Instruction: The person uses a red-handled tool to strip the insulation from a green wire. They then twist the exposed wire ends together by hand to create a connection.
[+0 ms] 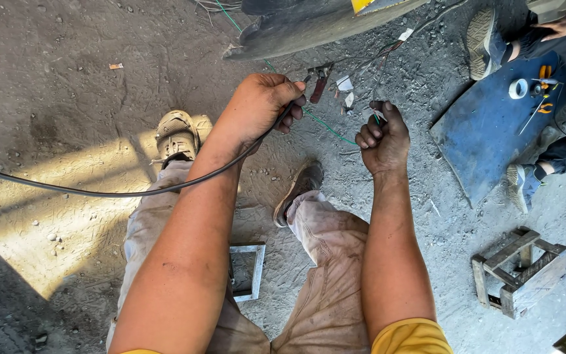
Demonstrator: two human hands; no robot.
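Left hand: the left hand is reaching forward from a straight, outstretched arm, knuckles up, with its fingers curling tightly around a black cable.
Black cable: it is running from the left edge of the view, sagging across the left forearm, and passing up into the left fist, above the ground between the person's feet.
Right hand: the right hand is held out beside the left one, a little apart from it, closed into a fist with the thumb pointing up. Its fingers are pinching a thin green wire.
Green wire: it is trailing over the dirt floor between the two hands and up into the right fist.
Legs: the person is sitting with knees apart in dusty beige trousers and worn shoes, directly beneath both arms.
Ahead of the hands: red-handled pliers and scraps of white paper are lying on the floor, just beyond the left fist, near a dark curved panel.
To the right: another person is sitting on a blue board, well apart from the hands; a roll of white tape and orange-handled cutters are lying on it.
Lower right: a small wooden crate is standing on the floor.
Under the knees: a grey metal frame is lying flat.
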